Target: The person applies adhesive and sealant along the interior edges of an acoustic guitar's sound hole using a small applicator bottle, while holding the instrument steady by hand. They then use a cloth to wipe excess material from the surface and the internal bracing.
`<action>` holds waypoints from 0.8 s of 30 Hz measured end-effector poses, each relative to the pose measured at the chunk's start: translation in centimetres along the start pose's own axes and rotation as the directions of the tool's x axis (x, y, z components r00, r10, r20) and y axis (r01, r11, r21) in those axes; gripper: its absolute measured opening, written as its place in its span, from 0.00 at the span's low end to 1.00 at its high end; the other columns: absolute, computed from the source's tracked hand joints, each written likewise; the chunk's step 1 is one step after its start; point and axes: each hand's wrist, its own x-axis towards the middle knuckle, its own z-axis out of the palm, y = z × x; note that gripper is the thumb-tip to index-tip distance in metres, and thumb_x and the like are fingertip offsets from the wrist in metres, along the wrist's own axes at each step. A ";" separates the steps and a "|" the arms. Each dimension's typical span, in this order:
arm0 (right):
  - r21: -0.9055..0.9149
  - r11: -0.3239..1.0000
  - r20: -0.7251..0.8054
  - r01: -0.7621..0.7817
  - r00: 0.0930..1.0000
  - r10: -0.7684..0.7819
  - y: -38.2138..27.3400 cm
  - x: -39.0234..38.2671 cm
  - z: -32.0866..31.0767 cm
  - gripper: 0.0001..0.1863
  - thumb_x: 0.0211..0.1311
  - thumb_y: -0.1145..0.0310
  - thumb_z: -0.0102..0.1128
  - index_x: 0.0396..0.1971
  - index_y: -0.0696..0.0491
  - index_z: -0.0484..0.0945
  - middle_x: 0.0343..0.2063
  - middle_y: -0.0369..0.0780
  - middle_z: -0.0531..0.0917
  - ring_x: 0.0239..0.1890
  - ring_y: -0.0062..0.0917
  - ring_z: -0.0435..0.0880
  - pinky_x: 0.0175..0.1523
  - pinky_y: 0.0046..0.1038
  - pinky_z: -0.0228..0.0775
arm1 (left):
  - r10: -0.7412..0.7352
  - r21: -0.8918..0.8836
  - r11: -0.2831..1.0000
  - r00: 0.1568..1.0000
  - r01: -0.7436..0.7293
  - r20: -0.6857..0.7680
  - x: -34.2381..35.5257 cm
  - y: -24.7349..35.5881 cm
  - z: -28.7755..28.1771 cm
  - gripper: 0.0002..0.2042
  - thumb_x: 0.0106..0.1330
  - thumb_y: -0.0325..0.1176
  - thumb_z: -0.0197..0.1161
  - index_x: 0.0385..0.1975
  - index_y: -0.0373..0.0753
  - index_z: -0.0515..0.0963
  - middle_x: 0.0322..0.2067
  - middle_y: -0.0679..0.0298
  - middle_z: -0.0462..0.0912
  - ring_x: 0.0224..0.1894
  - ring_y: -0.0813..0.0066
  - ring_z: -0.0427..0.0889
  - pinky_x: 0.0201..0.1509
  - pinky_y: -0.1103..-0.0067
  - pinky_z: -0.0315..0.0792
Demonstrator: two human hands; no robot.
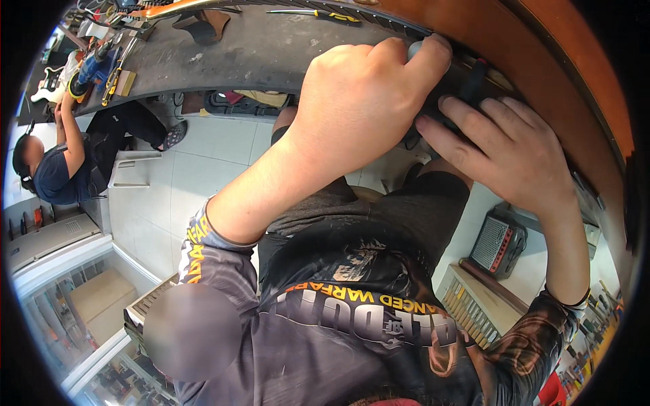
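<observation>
My left hand (369, 98) is closed in a fist over the edge of the dark workbench (264, 47). A small grey-blue rounded end shows between its thumb and forefinger; the rest of what it grips is hidden. Beside it, to the right, my right hand (508, 145) has its fingers bent and apart, near the edge of a glossy orange-brown wooden piece (589, 88) that looks like a guitar. A dark tool with a red tip (481, 64) lies just beyond my right fingers. Along the far edge runs a dark strip with fret-like bars (382, 24).
A yellow-and-black-handled tool (338, 16) and a brown curved piece (203, 27) lie on the bench. At the far left, a co-worker (68, 155) holds a blue power tool (91, 68). A grey-grilled box (500, 240) stands low right; a glass cabinet (88, 304) is lower left.
</observation>
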 end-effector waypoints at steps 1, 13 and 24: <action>0.002 1.000 0.007 -0.006 1.000 0.006 0.0 -0.1 -0.1 0.28 0.56 0.54 0.76 0.60 0.35 0.88 0.54 0.30 0.83 0.44 0.27 0.81 0.52 0.32 0.81 | 0.004 -0.011 1.000 1.000 -0.004 -0.014 0.0 -0.1 0.1 0.23 0.51 0.34 0.71 0.51 0.44 0.82 0.22 0.66 0.78 0.22 0.67 0.85 0.24 0.71 0.76; 0.016 1.000 0.022 0.001 1.000 -0.001 0.1 -0.1 0.0 0.28 0.59 0.57 0.72 0.62 0.36 0.87 0.55 0.32 0.83 0.44 0.28 0.81 0.52 0.33 0.81 | 0.006 -0.051 0.999 1.000 -0.007 -0.021 0.1 -0.1 0.3 0.23 0.51 0.35 0.72 0.51 0.45 0.82 0.22 0.66 0.78 0.23 0.66 0.85 0.25 0.71 0.76; 0.034 0.999 0.027 0.003 1.000 -0.004 0.3 0.0 -0.2 0.29 0.57 0.56 0.73 0.62 0.37 0.86 0.55 0.32 0.83 0.43 0.28 0.82 0.52 0.33 0.80 | -0.090 -0.066 0.994 0.995 0.092 0.035 0.3 0.5 -0.1 0.22 0.58 0.25 0.68 0.54 0.49 0.83 0.28 0.66 0.85 0.27 0.58 0.85 0.29 0.67 0.77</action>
